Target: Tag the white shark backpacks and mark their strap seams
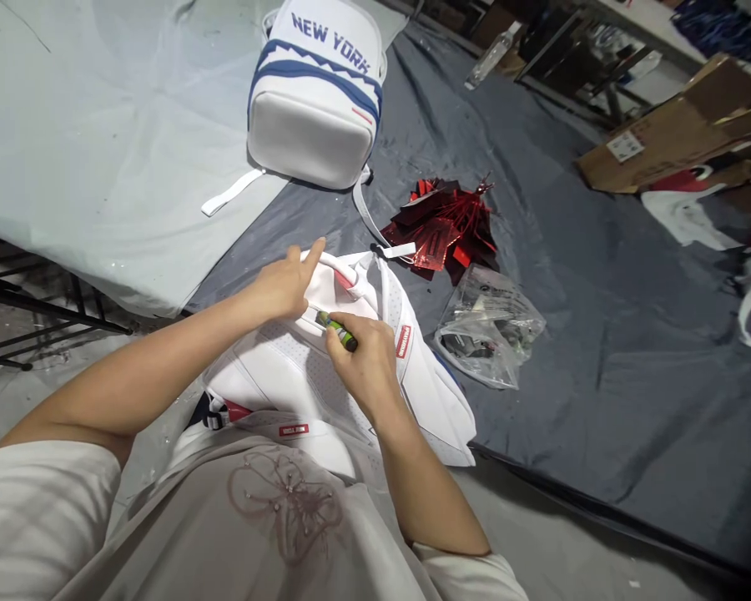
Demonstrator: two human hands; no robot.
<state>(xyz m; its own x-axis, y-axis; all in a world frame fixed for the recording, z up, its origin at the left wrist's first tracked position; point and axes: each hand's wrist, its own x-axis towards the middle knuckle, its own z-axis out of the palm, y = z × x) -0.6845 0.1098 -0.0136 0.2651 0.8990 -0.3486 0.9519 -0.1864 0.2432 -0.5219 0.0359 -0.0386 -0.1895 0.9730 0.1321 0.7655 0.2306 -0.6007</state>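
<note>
Right hand (364, 359) — lighter (336, 331) on backpack (300, 367).

My table's grey sheet (601, 351) carries a New York backpack (316, 92), red tags (444, 225), a plastic bag (488, 325).

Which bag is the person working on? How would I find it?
Start at the big dark grey sheet covering the table, then go to its near edge by the person. The white backpack lies flat there under the left hand and right hand. The other backpack farther back reads NEW YORK and stands untouched.
</note>
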